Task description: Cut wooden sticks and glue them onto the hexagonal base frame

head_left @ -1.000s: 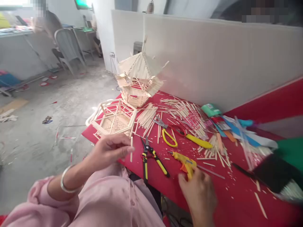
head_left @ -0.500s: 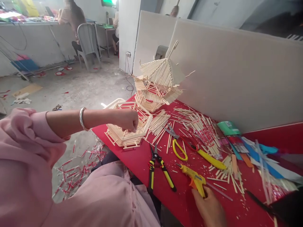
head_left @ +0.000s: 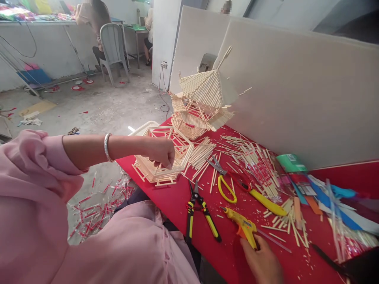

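Note:
My left hand [head_left: 162, 152] is closed, its curled fingers pointing down at the near rim of a six-sided frame of thin wooden sticks [head_left: 161, 177]. Whatever the fingertips pinch is hidden. My right hand [head_left: 263, 260] is wrapped round the handle of a yellow glue gun [head_left: 242, 226], low over the red tabletop, nozzle towards the upper left. A clear glue stick [head_left: 274, 240] trails from its back. Between my hands lie black-and-yellow cutters [head_left: 196, 205], blades apart. Yellow-handled scissors [head_left: 225, 185] rest behind the glue gun.
A tiered stick model with a pointed roof [head_left: 204, 90] stands at the table's back. Loose sticks [head_left: 203, 156] and wrapped stick bundles [head_left: 259, 165] cover the middle. Green tape [head_left: 291, 162] sits to the right. White boards [head_left: 281, 90] wall the far side. A person [head_left: 94, 23] sits across the room.
The view has shifted slightly, so most things sit a little further right. Both hands keep nearly the same places and grips; the left fingers have dipped slightly at the frame's rim.

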Motion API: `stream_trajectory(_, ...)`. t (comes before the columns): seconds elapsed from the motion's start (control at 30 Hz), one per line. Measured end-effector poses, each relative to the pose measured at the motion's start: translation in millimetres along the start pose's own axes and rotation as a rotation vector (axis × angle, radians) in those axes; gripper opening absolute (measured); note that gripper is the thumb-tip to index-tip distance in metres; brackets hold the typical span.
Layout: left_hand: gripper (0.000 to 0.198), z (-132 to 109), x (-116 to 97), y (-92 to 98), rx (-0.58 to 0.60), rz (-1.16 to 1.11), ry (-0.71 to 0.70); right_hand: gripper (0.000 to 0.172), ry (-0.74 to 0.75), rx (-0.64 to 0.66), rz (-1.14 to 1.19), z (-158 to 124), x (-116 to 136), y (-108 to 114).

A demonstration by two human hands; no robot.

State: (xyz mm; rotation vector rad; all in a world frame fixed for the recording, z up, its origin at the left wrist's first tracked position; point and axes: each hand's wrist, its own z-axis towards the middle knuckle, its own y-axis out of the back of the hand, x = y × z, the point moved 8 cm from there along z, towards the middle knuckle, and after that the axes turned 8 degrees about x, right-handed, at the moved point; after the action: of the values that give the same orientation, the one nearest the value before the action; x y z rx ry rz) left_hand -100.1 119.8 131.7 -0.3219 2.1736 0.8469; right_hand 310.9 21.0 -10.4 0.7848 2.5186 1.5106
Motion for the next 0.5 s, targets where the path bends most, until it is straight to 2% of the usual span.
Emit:
stream_trajectory(0.23, 0.014, 0.9, 3.9, -2.7, 0.036, 0.003, 0.045, 0.051, 0.000, 0.020, 0.016, -4.9, 3.5, 0.7)
stream_trajectory(0.5, 0.015, 3.5, 5.6, -3.0, 0.033, -0.002, 0.027, 0.048, -0.005, -0.006, 0.027, -2.5, -2.2, 0.1)
